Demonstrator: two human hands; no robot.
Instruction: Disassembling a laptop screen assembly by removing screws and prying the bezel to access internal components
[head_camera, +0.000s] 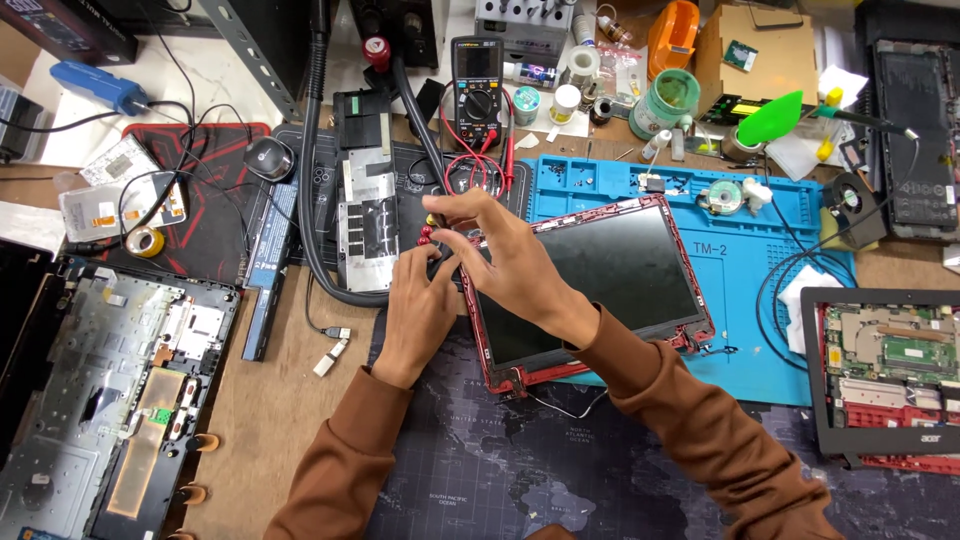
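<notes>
Both hands at the red-framed laptop screen (600, 275) corner at nine o'clock, left hand (420, 300) fingers curled beside it, right hand (500, 250) pinching the frame edge, fingertips' contact partly hidden

Open room sits low in the frame: the dark map mat (480, 470) lies mostly bare between the sleeves. Upper centre is jammed, with the multimeter (477, 90) and its red leads (470, 170) blocking. The thick black hose (312, 200) walls the left; the laptop base (110, 390) fills lower left of the bench.
</notes>
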